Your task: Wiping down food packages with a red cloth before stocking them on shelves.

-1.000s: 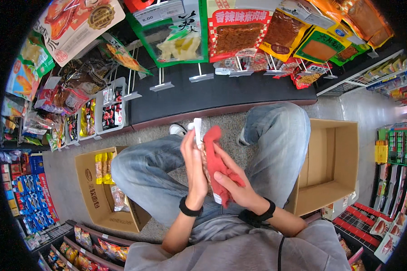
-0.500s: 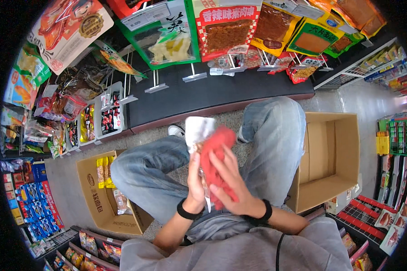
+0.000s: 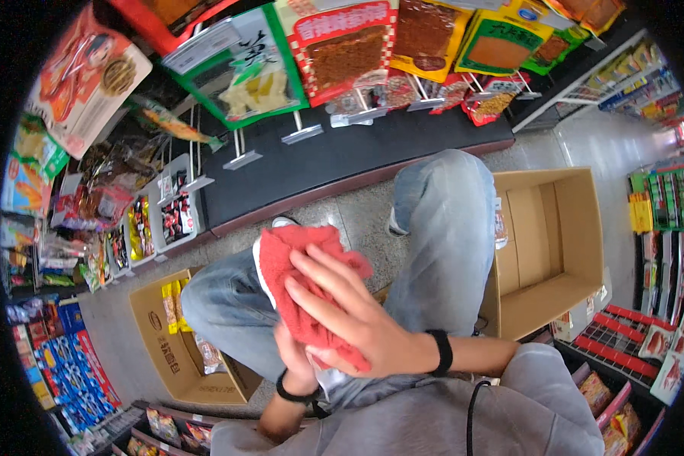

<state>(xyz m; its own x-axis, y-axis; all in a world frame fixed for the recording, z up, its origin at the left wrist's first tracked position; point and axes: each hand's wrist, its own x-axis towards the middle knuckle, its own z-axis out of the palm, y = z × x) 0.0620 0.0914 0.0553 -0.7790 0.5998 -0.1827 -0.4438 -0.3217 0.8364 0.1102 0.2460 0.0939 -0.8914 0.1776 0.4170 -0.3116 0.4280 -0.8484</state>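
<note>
A red cloth (image 3: 334, 247) covers most of a white-edged package (image 3: 262, 262), held over my lap. My right hand (image 3: 357, 327) lies on the cloth, fingers stretched out and apart, pressing it against the package. My left hand (image 3: 296, 353) supports the package from underneath; its fingers are mostly hidden behind package and cloth.
Cardboard boxes flank my bent legs: the left one (image 3: 156, 334) holds several packets, the right one (image 3: 547, 186) stands beside my knee. Ahead, bagged snacks (image 3: 342, 53) hang above a dark shelf base (image 3: 327, 159). Shelving and wire racks (image 3: 615, 327) line both sides.
The package and cloth have tilted from upright to lying broadside, and the cloth now spreads over the package. My right hand has moved onto it with fingers extended; my left is more hidden.
</note>
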